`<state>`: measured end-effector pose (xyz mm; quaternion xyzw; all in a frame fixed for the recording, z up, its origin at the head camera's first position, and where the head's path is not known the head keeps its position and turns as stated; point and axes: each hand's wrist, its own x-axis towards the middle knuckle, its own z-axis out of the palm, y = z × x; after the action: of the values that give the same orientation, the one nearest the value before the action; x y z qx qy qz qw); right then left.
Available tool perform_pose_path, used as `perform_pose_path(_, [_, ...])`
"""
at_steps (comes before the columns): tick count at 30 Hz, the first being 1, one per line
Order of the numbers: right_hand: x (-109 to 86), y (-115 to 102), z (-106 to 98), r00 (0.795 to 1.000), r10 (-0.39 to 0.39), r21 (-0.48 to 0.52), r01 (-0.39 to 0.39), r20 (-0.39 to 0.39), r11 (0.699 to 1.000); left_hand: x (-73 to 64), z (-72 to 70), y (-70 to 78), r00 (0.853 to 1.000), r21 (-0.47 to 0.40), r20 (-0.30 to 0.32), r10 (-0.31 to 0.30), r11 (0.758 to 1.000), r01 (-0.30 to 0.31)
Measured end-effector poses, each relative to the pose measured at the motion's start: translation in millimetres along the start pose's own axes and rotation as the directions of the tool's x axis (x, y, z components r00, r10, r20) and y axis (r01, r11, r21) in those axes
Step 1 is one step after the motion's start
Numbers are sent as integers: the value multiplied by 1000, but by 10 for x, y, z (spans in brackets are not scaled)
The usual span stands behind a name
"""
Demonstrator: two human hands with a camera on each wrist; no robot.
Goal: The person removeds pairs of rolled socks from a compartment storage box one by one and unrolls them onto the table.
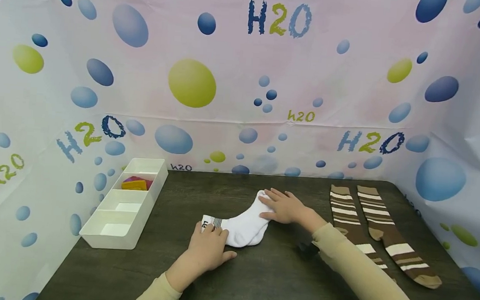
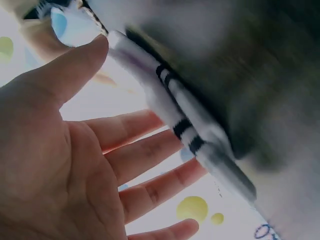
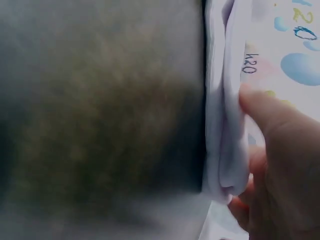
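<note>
A pale backdrop (image 1: 244, 87) printed with blue and green bubbles rises behind and along the sides, perhaps to screen off the work area; before it stretches a dark table (image 1: 164, 275), its surface giving the white fabric a strong contrast. At the left edge stands a long white tray (image 1: 150, 211), split into four compartments and set aside from the middle — probably to leave elbow room; on the right, two brown striped socks (image 1: 379, 215) lie lengthwise, side by side, one partly hidden beneath the right forearm.

In the middle, between tray and striped socks, lies a pair of white socks (image 1: 240, 226), one stacked on the other, the cuff end to the left and the foot angled away to the upper right; the central spot seems chosen so that both hands reach it easily. The left hand (image 1: 208, 247) rests its extended fingers on the striped cuff, thumb spread wide; the right hand (image 1: 284, 206) lies at the foot end, fingers fanned and touching the cloth — neither grips, and the light contact at both ends looks suited to steadying and flattening the stack.

Smallest of all, a yellow piece (image 1: 134, 185) and a reddish one (image 1: 149, 181) sit in the tray's second compartment from the far end; I cannot tell what they are.
</note>
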<state>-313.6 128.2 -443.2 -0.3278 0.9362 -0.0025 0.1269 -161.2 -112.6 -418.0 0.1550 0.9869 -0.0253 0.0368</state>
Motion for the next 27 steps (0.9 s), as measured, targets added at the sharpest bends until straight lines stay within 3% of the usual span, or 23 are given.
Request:
perform_pose_path(5, [-207,-26,51,999,52,25,-52,-9,998,95,83,-123,998,-56,30,-49,997,50])
perform_pose_path(11, [-415,-69,69,995,96,15,-96,-14,995,291,141,-223,991,-97,116,-70,992,82])
perform_pose_path(27, [-933,-177,210,984,152,68,-147,-89,987,851,60,-244,977,-124,197,-79,987,105])
